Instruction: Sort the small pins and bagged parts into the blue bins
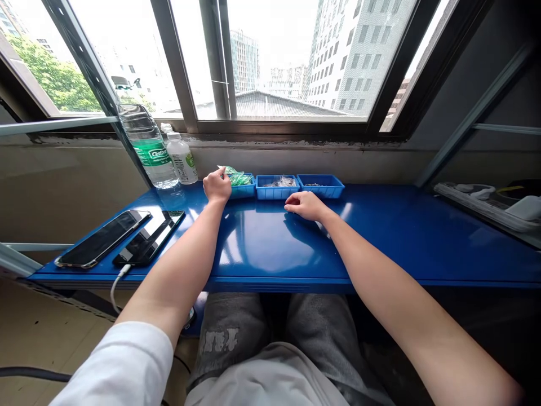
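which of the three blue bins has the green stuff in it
The leftmost bin, by the left hand: green stuff shows only there. The middle bin holds whitish contents, the rightmost bin small dark bits.

The left hand (217, 186) partly hides the left bin (244, 190); the right bin (324, 192) holds indistinct pieces (315, 184).

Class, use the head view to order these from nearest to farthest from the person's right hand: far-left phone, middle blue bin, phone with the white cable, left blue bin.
From the right hand:
1. Middle blue bin, just beyond it.
2. Left blue bin, next along to the left.
3. Cabled phone, well to the left.
4. Far-left phone, leftmost.
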Available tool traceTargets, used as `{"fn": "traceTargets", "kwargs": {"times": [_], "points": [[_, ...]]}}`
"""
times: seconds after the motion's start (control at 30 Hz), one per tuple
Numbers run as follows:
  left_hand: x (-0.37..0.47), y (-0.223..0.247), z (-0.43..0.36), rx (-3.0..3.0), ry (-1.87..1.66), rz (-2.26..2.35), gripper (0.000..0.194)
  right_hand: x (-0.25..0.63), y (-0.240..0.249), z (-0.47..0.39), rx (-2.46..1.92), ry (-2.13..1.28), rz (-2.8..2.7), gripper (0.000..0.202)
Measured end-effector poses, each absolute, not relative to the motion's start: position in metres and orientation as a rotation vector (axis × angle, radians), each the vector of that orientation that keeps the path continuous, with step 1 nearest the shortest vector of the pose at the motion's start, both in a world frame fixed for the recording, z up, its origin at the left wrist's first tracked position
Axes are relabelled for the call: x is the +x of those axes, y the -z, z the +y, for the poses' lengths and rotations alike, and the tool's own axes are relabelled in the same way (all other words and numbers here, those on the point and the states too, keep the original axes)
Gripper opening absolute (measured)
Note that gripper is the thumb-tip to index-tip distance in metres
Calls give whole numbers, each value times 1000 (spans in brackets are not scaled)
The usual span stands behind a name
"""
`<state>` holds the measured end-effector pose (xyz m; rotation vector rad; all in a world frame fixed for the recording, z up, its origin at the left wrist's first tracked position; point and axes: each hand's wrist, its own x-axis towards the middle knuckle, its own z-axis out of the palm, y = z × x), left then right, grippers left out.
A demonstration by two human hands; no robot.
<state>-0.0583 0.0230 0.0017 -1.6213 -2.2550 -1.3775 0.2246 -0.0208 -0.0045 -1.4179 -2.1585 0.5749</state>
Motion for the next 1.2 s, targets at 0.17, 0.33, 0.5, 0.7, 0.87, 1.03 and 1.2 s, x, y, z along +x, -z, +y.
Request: {"fn": "traceTargets", "kwargs": {"times": [0.17,0.33,0.5,0.7,0.87,1.03,1.2], "points": [[-62,0,24,-1615,1401,-2248,44,226,5,-20,-1409,-585,-2168,10],[-63,0,24,-1658,1284,-2272,42,226,5,-20,-1397,-580,-2139,12],[-61,-1,23,-1643,1255,-2303,37,227,4,-19,-1399,-481,-1981,11],[-61,0,25,-1610,1294,-2317,31,234,4,-12,-1411,-443,-1777,26],[-60,-1,25,-1585,1320,-2297,27,248,2,-1,-1459,-499,-1556,29],[-59,-2,23,-1582,1351,-2287,26,264,-2,6,-1486,-641,-1431,16],[-57,-4,22,-1574,1357,-2250,23,269,-4,6,-1488,-634,-1401,17]]}}
